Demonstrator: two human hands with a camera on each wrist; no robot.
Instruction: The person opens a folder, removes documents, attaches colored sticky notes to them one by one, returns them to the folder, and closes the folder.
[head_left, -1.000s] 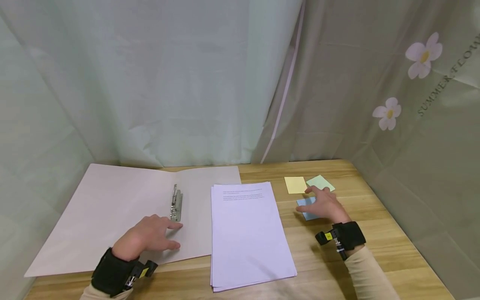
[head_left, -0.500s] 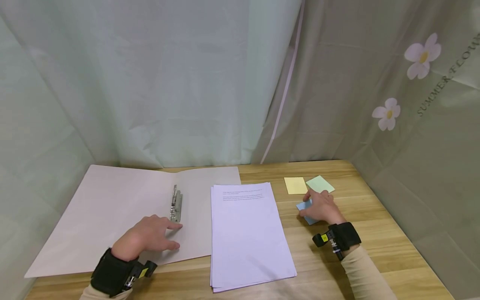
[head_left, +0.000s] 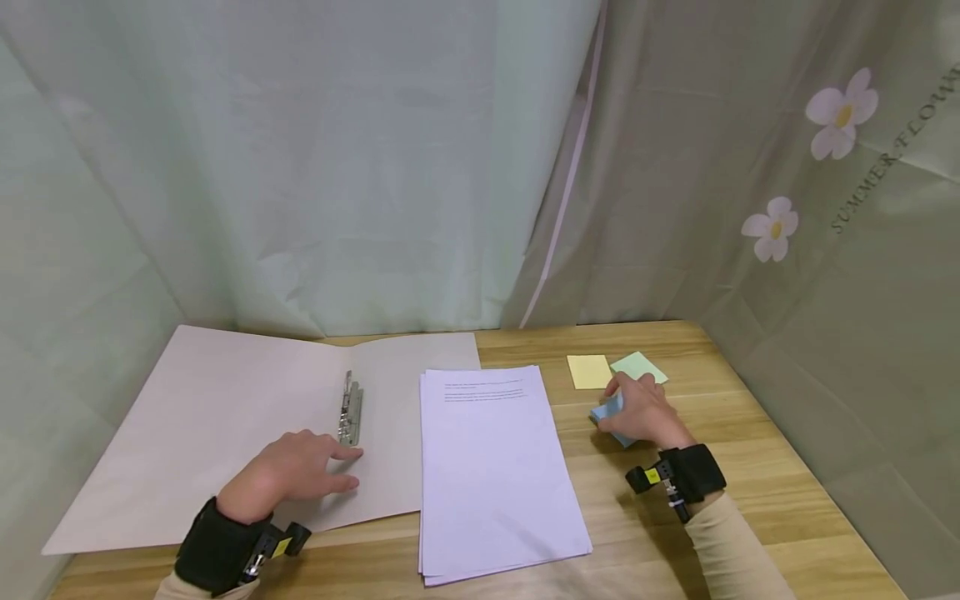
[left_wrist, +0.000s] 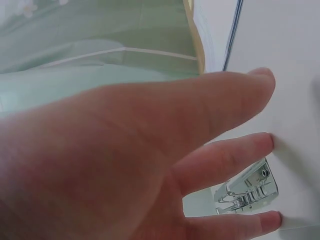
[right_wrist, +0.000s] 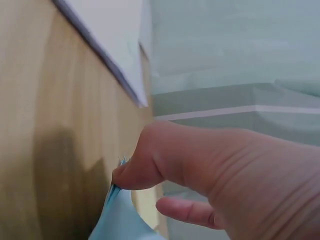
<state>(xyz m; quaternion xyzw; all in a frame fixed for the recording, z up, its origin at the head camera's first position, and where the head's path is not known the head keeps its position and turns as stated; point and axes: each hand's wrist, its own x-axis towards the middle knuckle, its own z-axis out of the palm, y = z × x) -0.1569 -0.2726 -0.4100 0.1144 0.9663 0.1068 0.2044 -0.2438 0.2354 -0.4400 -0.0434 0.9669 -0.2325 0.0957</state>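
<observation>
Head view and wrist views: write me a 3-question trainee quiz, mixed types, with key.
1. Multiple choice: what does the right hand pinch?
A) the green note
B) the blue notes
C) the yellow note

2. True or false: the left hand is gripping the metal clip.

3. Short answer: in the head view, what does the paper stack partly cover?

Key:
1. B
2. False; its fingers are extended near the metal clip and do not hold it.
3. The right side of the open folder.
</observation>
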